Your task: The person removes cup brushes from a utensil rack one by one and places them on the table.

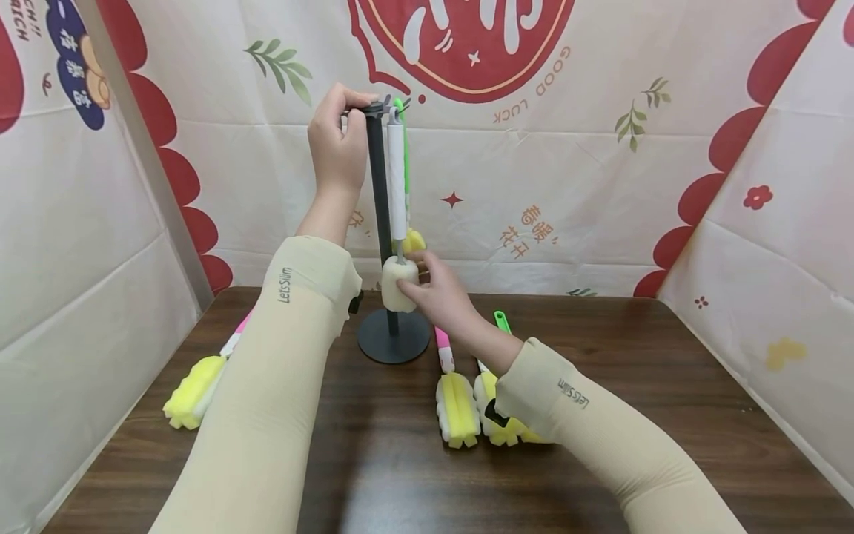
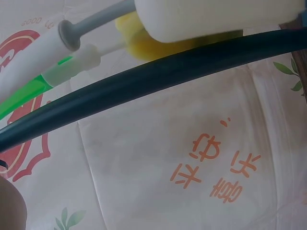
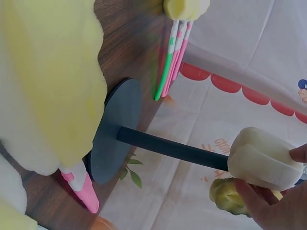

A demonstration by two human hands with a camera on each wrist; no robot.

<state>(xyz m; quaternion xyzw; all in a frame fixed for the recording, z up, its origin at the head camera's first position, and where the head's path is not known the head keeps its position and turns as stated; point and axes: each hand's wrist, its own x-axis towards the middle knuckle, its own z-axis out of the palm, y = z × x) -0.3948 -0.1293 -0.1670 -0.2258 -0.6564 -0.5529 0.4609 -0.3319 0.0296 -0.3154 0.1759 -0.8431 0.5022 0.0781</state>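
A black stand (image 1: 378, 185) with a round base and hooks at its top stands on the table. My left hand (image 1: 339, 141) holds the stand's top, thumb and fingers bent at the hooks. From a hook hangs a white-handled bottle brush (image 1: 396, 182), its white sponge head low beside the pole. With thumb and fingers, my right hand (image 1: 450, 300) grips that sponge head (image 3: 261, 158). Behind it hangs a green-handled sponge brush (image 2: 72, 67) with a yellow head. In the left wrist view, only a bit of my left hand shows at the lower left edge.
On the brown table (image 1: 373, 460), a pink-handled sponge brush (image 1: 458, 408) lies right of the stand, with more brushes partly under my right sleeve. Several brushes (image 3: 180, 48) lie at the left, partly behind my left arm. A printed cloth (image 1: 534, 170) hangs behind and at the sides.
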